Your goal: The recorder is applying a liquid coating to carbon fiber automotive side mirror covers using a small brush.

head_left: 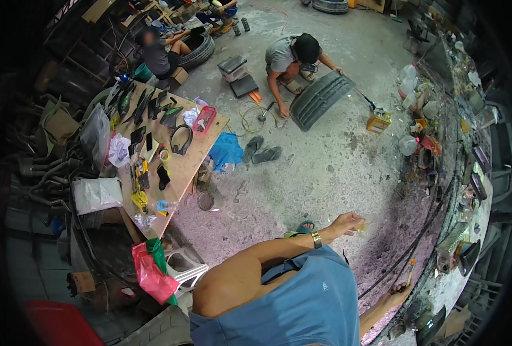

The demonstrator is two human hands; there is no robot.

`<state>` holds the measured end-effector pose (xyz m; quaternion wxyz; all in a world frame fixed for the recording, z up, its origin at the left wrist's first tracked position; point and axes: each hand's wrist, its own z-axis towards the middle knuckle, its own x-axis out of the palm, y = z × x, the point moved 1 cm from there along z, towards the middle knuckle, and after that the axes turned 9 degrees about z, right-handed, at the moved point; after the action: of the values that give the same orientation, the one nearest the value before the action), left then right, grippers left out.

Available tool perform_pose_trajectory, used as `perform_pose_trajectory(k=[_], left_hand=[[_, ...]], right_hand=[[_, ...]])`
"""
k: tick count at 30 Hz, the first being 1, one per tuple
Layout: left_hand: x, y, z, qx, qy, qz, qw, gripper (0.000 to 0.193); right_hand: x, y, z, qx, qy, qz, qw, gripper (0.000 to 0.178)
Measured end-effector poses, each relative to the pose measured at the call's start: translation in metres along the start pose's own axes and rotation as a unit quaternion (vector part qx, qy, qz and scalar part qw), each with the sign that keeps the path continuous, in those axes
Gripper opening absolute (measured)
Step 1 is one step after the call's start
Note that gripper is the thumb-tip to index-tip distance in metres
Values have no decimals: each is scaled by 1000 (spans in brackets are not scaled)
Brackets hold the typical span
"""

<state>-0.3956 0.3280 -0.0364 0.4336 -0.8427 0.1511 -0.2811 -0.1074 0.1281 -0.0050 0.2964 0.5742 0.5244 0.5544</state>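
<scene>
My left hand (344, 225), a gold-coloured watch (316, 239) on its wrist, reaches across my body at the lower middle. Its fingers close around a small clear cup (361, 226) with something yellowish in it. Farther right and lower, my right hand (398, 296) is closed around a thin brush (410, 271) that points upward, orange-yellow near its upper end. The brush is small here, so its exact kind is hard to make out. It stands close to the edge of the cluttered bench (458, 277) on my right.
A wooden table (195, 155) with black parts, tools and a red basket (204, 119) stands left. Ahead, a crouching person (285, 57) handles a dark ribbed panel (322, 101) near a yellow can (378, 121). Sandals (267, 154) lie mid-floor; dark hoses (409, 248) run beside the bench.
</scene>
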Motion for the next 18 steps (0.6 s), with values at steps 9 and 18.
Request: perform_pose_trajectory(k=[9, 18], left_hand=[[-3, 9, 0, -5, -4, -1, 1000, 53], [-7, 3, -4, 12, -11, -5, 1000, 47]], right_hand=[[-22, -14, 11, -7, -14, -13, 1000, 27], [-35, -29, 25, 0, 33, -2, 999, 28]])
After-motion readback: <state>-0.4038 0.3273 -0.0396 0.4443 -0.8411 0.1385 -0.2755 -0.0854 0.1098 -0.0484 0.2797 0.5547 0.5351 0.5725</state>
